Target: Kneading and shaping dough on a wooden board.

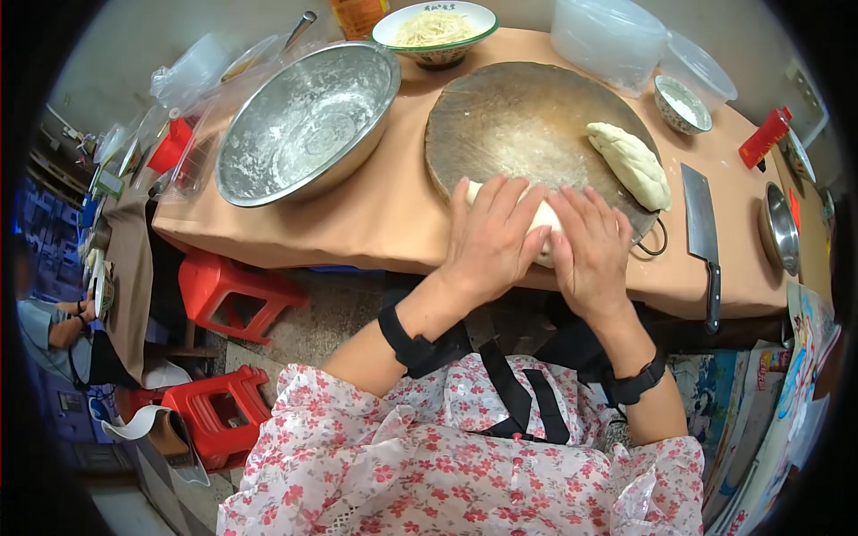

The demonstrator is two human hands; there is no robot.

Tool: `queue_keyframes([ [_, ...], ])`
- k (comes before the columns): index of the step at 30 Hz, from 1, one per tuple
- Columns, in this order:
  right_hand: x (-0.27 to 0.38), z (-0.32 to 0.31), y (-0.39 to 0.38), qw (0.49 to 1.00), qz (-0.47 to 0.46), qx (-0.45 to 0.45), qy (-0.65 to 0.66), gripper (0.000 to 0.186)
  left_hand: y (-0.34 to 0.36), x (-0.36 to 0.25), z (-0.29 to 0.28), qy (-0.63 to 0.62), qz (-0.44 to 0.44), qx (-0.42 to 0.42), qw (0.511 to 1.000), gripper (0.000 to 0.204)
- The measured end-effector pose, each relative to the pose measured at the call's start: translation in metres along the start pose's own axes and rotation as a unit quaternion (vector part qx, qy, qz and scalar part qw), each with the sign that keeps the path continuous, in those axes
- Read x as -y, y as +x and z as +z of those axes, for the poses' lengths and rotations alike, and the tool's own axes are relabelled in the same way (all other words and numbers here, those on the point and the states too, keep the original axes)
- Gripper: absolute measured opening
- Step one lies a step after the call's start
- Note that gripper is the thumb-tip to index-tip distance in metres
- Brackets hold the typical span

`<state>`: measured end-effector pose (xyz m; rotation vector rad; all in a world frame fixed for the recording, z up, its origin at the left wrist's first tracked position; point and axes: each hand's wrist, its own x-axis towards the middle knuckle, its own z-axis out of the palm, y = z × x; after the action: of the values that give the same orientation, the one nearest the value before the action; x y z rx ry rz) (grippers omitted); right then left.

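Observation:
My left hand (pixel 487 241) and my right hand (pixel 590 255) lie side by side on a pale piece of dough (pixel 544 217) at the near edge of the round wooden board (pixel 487 107). Fingers of both hands curve over the dough, which is mostly hidden under them. A lumpy, creased length of dough (pixel 630 165) lies at the board's right side. Just right of the board, a cleaver (pixel 696 214) with a black handle lies on the peach tablecloth (pixel 295 232).
A floury metal bowl (pixel 304 125) sits left of the board. Behind stand a bowl of pale shreds (pixel 433 31) and plastic containers (pixel 608 45). Rightward are a small bowl (pixel 681 103), red bottle (pixel 765 138) and steel bowl (pixel 778 228). Red stools (pixel 214 415) and another person (pixel 58 330) are at left.

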<state>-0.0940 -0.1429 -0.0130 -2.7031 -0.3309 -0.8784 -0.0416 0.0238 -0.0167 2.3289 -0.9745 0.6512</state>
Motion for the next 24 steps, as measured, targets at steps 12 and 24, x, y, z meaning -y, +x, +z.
queue_keyframes([
  [12,-0.041,0.017,0.080,0.970,0.163,0.176,0.048,0.047,0.087,0.027,0.002,-0.017,-0.149,0.267,0.952,0.049],
  [24,0.000,-0.006,-0.013,0.998,-0.032,0.018,-0.053,0.051,-0.008,0.003,-0.002,0.035,0.001,0.031,0.999,0.052],
])
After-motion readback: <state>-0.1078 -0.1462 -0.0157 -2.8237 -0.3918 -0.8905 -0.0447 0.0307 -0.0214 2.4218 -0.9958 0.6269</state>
